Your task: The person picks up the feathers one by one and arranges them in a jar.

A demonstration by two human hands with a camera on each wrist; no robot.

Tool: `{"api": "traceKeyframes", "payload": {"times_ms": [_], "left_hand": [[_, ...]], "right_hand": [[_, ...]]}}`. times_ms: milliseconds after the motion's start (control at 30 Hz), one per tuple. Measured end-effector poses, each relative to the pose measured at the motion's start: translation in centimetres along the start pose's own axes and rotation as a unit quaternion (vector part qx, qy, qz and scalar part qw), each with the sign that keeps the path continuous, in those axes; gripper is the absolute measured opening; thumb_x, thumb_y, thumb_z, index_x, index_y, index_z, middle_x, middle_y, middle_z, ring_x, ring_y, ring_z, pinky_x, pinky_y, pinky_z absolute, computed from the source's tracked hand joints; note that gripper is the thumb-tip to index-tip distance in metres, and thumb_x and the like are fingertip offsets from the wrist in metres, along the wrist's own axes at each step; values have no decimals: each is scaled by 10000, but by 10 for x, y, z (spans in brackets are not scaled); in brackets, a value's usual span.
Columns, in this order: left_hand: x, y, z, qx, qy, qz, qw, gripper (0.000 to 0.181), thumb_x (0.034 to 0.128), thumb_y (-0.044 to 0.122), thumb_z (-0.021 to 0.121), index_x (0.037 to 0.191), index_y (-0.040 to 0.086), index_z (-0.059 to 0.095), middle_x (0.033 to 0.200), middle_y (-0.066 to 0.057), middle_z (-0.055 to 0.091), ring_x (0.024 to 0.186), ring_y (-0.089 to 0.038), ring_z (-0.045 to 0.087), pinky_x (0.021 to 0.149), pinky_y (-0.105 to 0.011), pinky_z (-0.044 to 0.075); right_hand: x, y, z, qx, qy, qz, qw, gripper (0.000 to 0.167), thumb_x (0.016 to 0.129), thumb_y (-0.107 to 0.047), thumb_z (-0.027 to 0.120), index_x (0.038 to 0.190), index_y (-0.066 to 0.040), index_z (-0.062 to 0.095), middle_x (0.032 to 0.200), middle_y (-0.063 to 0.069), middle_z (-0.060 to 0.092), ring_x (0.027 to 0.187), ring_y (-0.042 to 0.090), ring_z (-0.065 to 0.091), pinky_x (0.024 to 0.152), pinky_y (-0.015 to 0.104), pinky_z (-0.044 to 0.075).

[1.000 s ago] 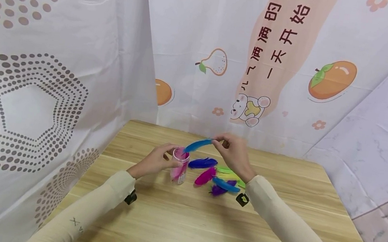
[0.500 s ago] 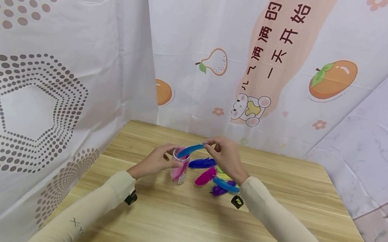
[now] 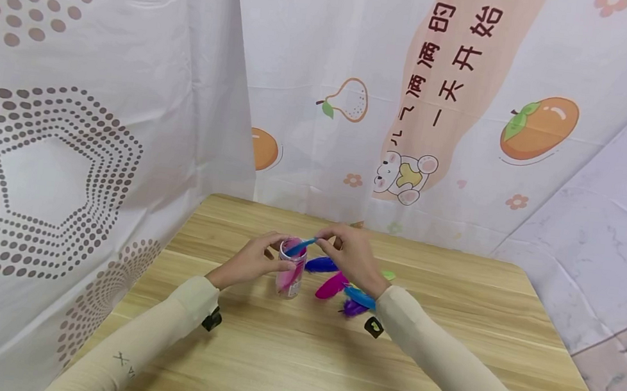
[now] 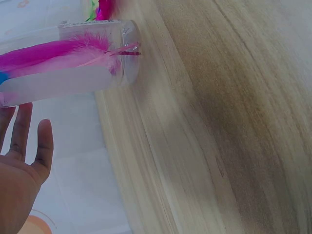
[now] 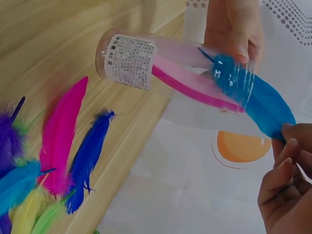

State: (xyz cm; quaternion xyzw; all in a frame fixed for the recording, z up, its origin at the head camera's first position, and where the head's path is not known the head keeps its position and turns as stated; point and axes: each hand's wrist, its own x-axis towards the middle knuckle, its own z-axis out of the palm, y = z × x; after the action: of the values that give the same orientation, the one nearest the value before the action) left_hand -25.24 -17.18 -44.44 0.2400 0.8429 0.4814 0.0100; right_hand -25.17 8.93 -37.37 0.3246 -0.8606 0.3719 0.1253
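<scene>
Printed cloth (image 3: 318, 54) hangs behind the wooden table (image 3: 271, 365), where your left hand (image 3: 253, 257) grips the clear jar (image 5: 168, 54), mouth upward, between thumb and fingers. Your right hand (image 3: 350, 251) pinches one end of a blue feather (image 5: 270, 107) whose other end is already inside the mouth, so this piece looks partly in and not yet let go. Deeper in the jar, a magenta feather (image 4: 39, 57) and a pale pink feather (image 4: 73, 61) seem done; the loose pile to the jar's right is left outside, so you appear nearer the start than the finish. Counting, you have one jar, one feather going in, and apparently two inside, though overlap could hide more. On the table lie one more magenta feather (image 5: 62, 136), one dark blue feather (image 5: 89, 163), one bright blue feather (image 5: 22, 184), and at least one purple feather (image 5: 9, 144), one yellow feather (image 5: 29, 214) and one green feather (image 5: 49, 215), too overlapped for you to count surely.
</scene>
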Motion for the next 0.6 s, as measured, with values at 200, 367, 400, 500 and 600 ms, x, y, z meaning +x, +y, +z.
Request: {"api": "traceKeyframes", "payload": {"times_ms": [200, 367, 400, 500, 600], "left_hand": [[0, 1, -1, 35, 21, 11, 10000, 571, 920, 483, 761, 1429, 298, 580, 1234, 96, 624, 1107, -158, 574, 917, -423, 511], [0, 2, 0, 68, 34, 16, 10000, 572, 918, 487, 762, 1425, 290, 586, 1234, 95, 621, 1103, -157, 576, 913, -417, 518], [0, 1, -1, 71, 32, 14, 10000, 569, 918, 487, 762, 1422, 290, 588, 1231, 94, 620, 1102, -155, 576, 913, -415, 517], [0, 1, 0, 78, 22, 44, 10000, 561, 918, 478, 765, 1417, 292, 591, 1227, 92, 617, 1096, -159, 572, 910, -418, 513], [0, 1, 0, 65, 7, 68, 10000, 548, 920, 472, 766, 1412, 307, 591, 1229, 94, 616, 1094, -160, 570, 904, -420, 510]], "right_hand": [[3, 0, 11, -205, -164, -94, 9996, 80, 982, -164, 730, 1027, -137, 790, 969, -67, 695, 647, 91, 523, 568, 258, 462], [6, -2, 19, -169, -312, -87, 9993, 88, 978, -151, 734, 1032, -120, 796, 953, -59, 698, 638, 101, 522, 555, 253, 453], [6, -3, 21, -173, -342, -84, 9992, 92, 980, -152, 732, 1036, -117, 796, 952, -57, 702, 631, 96, 520, 547, 244, 447], [8, -4, 26, -177, -384, -106, 9990, 99, 979, -141, 731, 1044, -106, 797, 962, -35, 717, 617, 88, 508, 527, 232, 430], [9, -6, 29, -152, -422, -129, 9989, 108, 977, -127, 730, 1055, -99, 800, 994, -15, 734, 625, 74, 516, 532, 222, 441]]}}
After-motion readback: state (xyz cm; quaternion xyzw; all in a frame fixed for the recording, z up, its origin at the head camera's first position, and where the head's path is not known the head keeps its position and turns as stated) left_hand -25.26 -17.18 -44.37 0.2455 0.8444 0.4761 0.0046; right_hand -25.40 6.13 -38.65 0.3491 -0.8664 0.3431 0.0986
